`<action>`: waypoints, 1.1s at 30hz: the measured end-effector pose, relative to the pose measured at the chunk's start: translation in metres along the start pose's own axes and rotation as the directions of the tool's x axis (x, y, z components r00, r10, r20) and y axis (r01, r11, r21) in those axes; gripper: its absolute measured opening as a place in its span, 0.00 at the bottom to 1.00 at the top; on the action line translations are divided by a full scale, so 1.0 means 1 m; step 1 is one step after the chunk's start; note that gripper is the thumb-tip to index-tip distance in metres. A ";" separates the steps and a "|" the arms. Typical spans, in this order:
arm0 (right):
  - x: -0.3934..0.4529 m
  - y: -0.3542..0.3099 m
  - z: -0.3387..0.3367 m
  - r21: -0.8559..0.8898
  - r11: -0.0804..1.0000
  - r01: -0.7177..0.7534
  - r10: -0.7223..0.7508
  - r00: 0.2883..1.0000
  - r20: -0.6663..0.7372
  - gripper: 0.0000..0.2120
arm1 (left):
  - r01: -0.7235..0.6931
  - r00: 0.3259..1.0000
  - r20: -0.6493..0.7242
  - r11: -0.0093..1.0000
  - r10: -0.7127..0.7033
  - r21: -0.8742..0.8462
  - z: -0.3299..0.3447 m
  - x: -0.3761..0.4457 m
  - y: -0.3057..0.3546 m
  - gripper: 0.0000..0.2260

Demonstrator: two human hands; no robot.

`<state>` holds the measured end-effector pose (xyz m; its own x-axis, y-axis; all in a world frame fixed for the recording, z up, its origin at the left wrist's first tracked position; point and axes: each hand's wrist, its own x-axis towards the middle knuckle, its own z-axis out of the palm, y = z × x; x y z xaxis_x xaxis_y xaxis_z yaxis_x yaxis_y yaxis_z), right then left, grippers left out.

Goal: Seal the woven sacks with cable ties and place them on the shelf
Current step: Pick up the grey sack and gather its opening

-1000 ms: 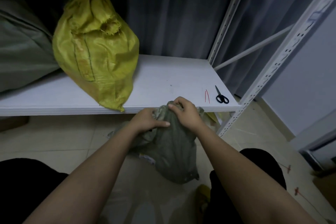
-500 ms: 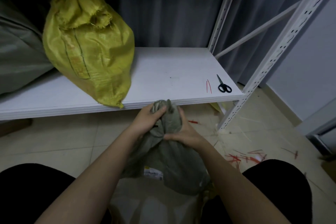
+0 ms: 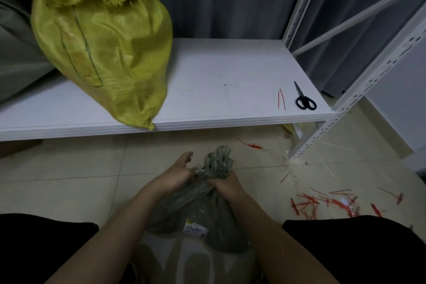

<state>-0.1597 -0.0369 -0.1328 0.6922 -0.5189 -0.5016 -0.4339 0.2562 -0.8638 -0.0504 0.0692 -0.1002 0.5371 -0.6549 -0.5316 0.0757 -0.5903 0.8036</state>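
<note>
A grey-green woven sack (image 3: 198, 219) stands on the floor between my knees, its mouth bunched into a neck. My left hand (image 3: 176, 174) grips the neck from the left and my right hand (image 3: 224, 185) grips it from the right, just below the gathered top. A filled yellow woven sack (image 3: 103, 37) leans on the white shelf (image 3: 219, 76), tied off at its top out of view. Two red cable ties (image 3: 281, 99) lie near the shelf's right front corner.
Black scissors (image 3: 304, 98) lie beside the ties. A grey sack (image 3: 16, 53) fills the shelf's left end. Many red cable ties and offcuts (image 3: 322, 200) litter the tiled floor at the right, by the perforated shelf post (image 3: 359, 90).
The grey-green sack has come down and toward me, away from the shelf edge. Both hands have shifted from its top to gripping the bunched neck.
</note>
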 end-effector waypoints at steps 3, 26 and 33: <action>0.019 0.021 0.003 -0.266 0.932 -0.246 0.211 0.965 -0.154 0.28 | 0.078 0.984 0.124 0.941 -0.126 0.329 0.014 0.012 -0.035 0.49; 0.041 0.005 -0.088 -0.316 0.932 0.177 -0.219 0.971 -0.100 0.14 | -0.140 0.988 0.015 0.835 0.156 0.533 0.085 0.111 -0.017 0.45; 0.057 -0.017 -0.106 -0.458 0.888 0.045 -0.112 0.987 -0.119 0.15 | -0.215 0.973 0.073 0.745 0.220 0.631 0.089 0.117 0.000 0.14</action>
<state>-0.1744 -0.1576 -0.1416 0.6628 -0.6378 -0.3924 -0.6179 -0.1699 -0.7677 -0.0620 -0.0490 -0.1862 0.4781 -0.8011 -0.3600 -0.5898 -0.5966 0.5443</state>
